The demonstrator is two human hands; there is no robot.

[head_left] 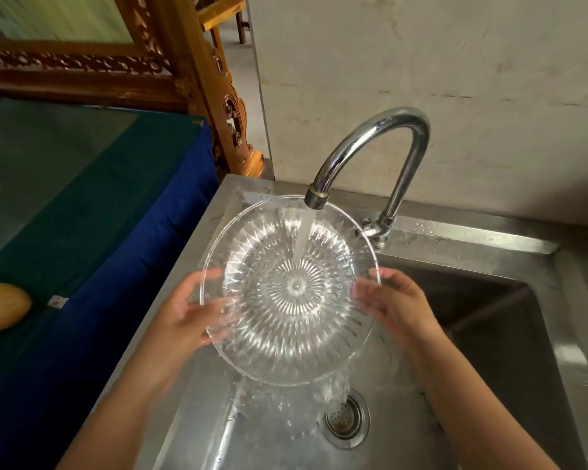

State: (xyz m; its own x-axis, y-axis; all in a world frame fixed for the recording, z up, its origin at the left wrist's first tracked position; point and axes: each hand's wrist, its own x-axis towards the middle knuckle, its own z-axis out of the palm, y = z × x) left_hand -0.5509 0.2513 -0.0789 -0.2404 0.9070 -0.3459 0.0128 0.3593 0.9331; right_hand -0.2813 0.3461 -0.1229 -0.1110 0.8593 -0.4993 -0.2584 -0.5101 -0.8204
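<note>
A clear cut-glass plate [286, 320] with a ribbed star pattern is held over the steel sink [509, 245], tilted towards me. Water runs from the chrome tap [380, 137] onto its middle and spills off the lower edge towards the drain [345, 418]. My left hand [187, 313] grips the plate's left rim, thumb on top and fingers beneath. My right hand [391, 300] holds the right rim the same way, its fingers seen blurred through the glass.
Left of the sink stands a table under a blue and green cloth [92, 212], with a yellow-orange fruit [1, 307] at its edge. Carved wooden furniture [214, 83] rises behind. A plain wall backs the sink, whose deeper basin [489, 320] lies to the right.
</note>
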